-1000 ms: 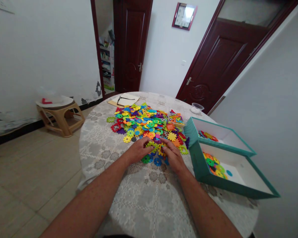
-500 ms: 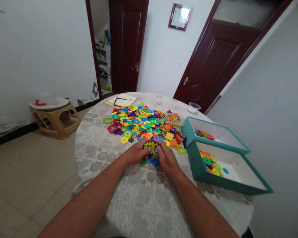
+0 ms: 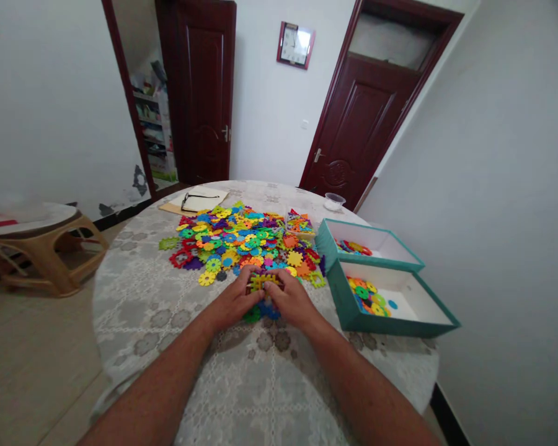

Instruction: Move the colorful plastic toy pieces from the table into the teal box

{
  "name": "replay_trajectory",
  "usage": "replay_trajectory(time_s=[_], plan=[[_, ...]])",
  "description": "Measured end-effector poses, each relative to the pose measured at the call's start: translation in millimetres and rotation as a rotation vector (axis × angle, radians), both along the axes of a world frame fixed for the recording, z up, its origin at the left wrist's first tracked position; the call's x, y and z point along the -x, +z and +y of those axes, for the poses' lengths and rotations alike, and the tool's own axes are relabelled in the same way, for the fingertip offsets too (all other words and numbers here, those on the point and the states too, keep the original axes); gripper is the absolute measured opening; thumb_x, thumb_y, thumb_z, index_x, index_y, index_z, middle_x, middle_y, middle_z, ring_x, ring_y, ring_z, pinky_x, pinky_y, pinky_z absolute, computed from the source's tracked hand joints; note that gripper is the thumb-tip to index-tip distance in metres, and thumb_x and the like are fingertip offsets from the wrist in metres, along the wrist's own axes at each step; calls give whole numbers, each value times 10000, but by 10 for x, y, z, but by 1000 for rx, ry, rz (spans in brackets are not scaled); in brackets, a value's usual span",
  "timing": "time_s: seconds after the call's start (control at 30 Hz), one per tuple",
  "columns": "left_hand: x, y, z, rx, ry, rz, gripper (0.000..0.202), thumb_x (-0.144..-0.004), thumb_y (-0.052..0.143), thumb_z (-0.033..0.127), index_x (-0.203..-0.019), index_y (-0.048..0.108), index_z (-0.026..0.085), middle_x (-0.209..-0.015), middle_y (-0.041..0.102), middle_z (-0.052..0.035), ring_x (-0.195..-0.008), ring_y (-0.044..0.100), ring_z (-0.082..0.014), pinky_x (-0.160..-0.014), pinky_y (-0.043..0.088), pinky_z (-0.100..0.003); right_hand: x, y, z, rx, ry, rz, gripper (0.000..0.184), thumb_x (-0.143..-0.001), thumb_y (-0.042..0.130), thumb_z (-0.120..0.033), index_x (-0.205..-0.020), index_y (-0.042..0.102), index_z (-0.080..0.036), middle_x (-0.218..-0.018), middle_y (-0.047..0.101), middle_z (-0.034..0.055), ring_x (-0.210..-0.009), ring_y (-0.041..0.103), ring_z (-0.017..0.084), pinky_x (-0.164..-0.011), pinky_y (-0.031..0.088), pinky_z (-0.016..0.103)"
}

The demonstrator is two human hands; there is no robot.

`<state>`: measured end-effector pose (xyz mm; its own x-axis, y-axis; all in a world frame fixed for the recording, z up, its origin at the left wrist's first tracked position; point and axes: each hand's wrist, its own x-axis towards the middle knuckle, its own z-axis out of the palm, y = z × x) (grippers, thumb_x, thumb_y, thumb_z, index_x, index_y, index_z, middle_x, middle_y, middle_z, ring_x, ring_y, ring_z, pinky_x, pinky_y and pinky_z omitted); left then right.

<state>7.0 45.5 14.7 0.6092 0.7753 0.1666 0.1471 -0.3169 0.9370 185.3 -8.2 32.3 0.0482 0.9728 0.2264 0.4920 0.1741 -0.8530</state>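
Observation:
Both hands are closed round a yellow toothed building piece near the front of the pile. My left hand grips its left side, with the thumb on the near face. From the right, my right hand holds the same piece, thumb also across the near face. Just below the fingers show a blue piece and a green piece; whether they are joined to the yellow one I cannot tell. Beyond the hands spreads a heap of colourful interlocking pieces, gear-shaped and square. The fingers hide part of the held piece.
A green-edged box on the right holds several gear pieces, with a second box behind it. A small clear tub borders the heap. Glasses lie on paper at the back left; a clear bowl stands at the back right.
The view has swung right, so everything sits further left. Both hands still hold the yellow piece, which is tilted differently, and my right thumb has shifted across it.

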Motion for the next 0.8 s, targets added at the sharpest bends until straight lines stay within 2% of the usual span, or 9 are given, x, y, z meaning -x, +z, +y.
replay_trajectory(time_s=[0.1,0.17,0.23,0.3,0.4,0.5,0.6,0.7,0.8], plan=[[25,29,25,-11,66,4,430,-924,596,448,-1287,508,234,-1086,638,-32,-763,614,-147,-654,490,-268,-228,318,-61,76,-43,14,237,-909,591,-333,-1074,715,-217,-743,663,-10,-706,615,180,-627,480,271],[70,48,46,-102,156,67,342,-919,594,414,-1200,574,220,-963,640,-14,-726,595,-145,-643,462,-262,-475,559,-99,60,-77,-47,255,-893,607,-341,-1079,719,-208,-692,637,-11,-663,590,179,-616,459,276],[130,62,60,-220,189,163,218,-907,582,341,-1076,626,210,-826,633,3,-716,581,-152,-669,439,-269,-799,793,-89,20,-153,-177,296,-897,609,-374,-1104,724,-196,-687,646,6,-634,580,180,-612,447,287],[194,73,63,-299,165,265,146,-892,577,301,-982,651,212,-746,630,9,-690,565,-156,-663,406,-274,-1170,986,-9,3,-262,-349,320,-897,594,-382,-1119,727,-194,-738,681,24,-645,592,181,-630,443,292],[275,90,53,-360,123,385,145,-858,632,328,-950,677,226,-811,676,-8,-727,584,-172,-664,386,-279,-1696,1145,181,4,-475,-604,308,-875,588,-347,-1064,742,-158,-856,726,84,-743,629,205,-687,450,306],[332,108,37,-378,59,467,190,-798,705,337,-960,692,238,-943,696,-23,-812,604,-189,-702,402,-280,-2013,1151,302,5,-633,-747,366,-875,568,-308,-1145,728,-118,-1019,744,153,-881,662,254,-782,473,348],[368,121,18,-360,-15,506,266,-742,767,327,-986,689,254,-1025,689,-23,-870,605,-193,-753,420,-278,-1984,1056,247,-100,-650,-774,450,-883,554,-293,-1268,686,-102,-1197,720,193,-1050,657,290,-915,477,390],[375,122,4,-358,-44,532,303,-720,795,310,-998,683,269,-1066,674,-22,-914,601,-196,-803,433,-282,-1622,896,46,-194,-493,-731,380,-925,529,-314,-1221,705,-152,-1235,716,156,-1061,655,271,-937,475,375],[349,86,12,-377,-30,556,365,-735,799,313,-1078,679,285,-1131,655,-30,-973,602,-209,-841,443,-290,-1119,668,-179,6,-124,-669,251,-947,551,-322,-1099,719,-214,-1080,757,87,-925,676,228,-824,473,321]])
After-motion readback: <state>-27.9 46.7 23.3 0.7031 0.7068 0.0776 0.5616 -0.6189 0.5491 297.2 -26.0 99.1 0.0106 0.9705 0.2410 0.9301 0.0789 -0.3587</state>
